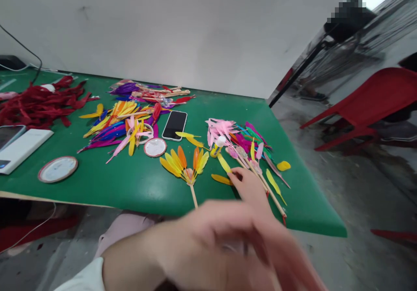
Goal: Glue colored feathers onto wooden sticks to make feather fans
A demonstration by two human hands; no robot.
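Note:
My right hand [249,186] reaches over the green table with its fingertips pinched on a yellow feather [224,163]. Large and blurred in the foreground, my left hand [221,239] covers part of my right arm; its fingers are smeared and whatever they hold cannot be made out. A fan of yellow and orange feathers on a stick [193,195] lies left of my right hand. Another yellow feather [220,179] rests beside my fingertips, and a glue stick [217,147] stands just behind. Sticks with pink pieces [256,166] lie to the right.
Colourful feather piles [114,121] and dark red strips [42,104] cover the table's left and back. A phone [175,126], round lids [58,169] and a white box-like device [24,150] lie there too. A red chair [368,100] stands beyond the right edge.

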